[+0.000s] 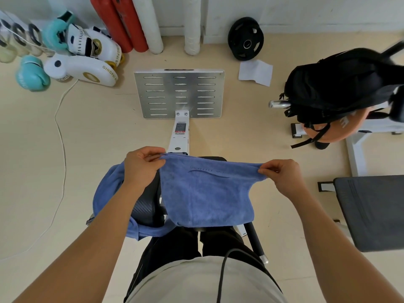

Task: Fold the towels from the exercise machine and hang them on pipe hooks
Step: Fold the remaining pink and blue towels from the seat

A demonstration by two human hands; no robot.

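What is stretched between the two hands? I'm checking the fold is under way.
In the head view, the top edge of a blue towel spans from the left hand to the right hand; each pinches a corner.

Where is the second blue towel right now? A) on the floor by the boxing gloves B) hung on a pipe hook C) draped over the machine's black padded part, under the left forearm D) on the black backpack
C: while the left hand and right hand pinch the top corners of one blue towel, the second towel lies draped over the black padded part.
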